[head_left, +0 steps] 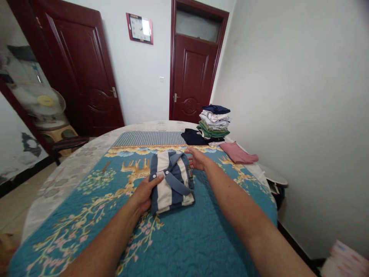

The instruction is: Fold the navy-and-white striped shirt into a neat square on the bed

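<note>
A folded polo shirt (164, 194) with wide blue and cream stripes, a blue collar and white buttons lies in the middle of the teal quilted cloth (178, 238). My left hand (146, 194) grips its left side, thumb on top near the buttons and the other fingers partly hidden at the edge. At the shirt's upper right edge, beside the collar, is my right hand (197, 158), fingers apart and slightly curled. It appears to hold nothing; whether its fingertips touch the fabric I cannot tell.
Toward the back right stands a stack of folded clothes (215, 123), with a dark navy garment (193, 137) beside it and a pink garment (238, 153) nearer. A stool (273, 179) stands past the table's right edge. A fan (46, 100) and a wooden chair (65, 134) are at the left.
</note>
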Tool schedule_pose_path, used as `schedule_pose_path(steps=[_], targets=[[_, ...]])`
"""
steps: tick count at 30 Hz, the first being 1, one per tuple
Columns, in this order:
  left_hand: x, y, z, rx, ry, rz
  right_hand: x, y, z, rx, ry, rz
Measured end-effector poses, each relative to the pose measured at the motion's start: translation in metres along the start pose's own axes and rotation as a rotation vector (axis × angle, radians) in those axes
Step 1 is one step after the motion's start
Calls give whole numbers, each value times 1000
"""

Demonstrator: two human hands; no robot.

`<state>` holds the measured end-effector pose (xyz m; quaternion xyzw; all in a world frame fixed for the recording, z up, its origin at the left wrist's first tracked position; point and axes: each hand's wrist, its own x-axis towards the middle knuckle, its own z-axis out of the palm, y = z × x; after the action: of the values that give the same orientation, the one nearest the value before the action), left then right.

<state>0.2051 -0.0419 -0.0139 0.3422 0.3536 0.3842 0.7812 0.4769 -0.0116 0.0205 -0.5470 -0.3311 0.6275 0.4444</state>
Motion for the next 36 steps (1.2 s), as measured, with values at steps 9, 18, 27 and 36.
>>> schedule_pose_path(steps=[9, 18, 27, 36], targets=[[16, -3, -3, -292, 157, 270, -40, 75, 14, 105, -111, -59], [-5, 13, 0, -268, -20, 224, -29, 71, 64, 248, 136, -432], [9, 26, -31, 129, 83, 246, -13, 17, -6, -117, 7, -384], [5, 24, -32, 1053, 327, 590, -27, 68, -20, -880, 737, -493]])
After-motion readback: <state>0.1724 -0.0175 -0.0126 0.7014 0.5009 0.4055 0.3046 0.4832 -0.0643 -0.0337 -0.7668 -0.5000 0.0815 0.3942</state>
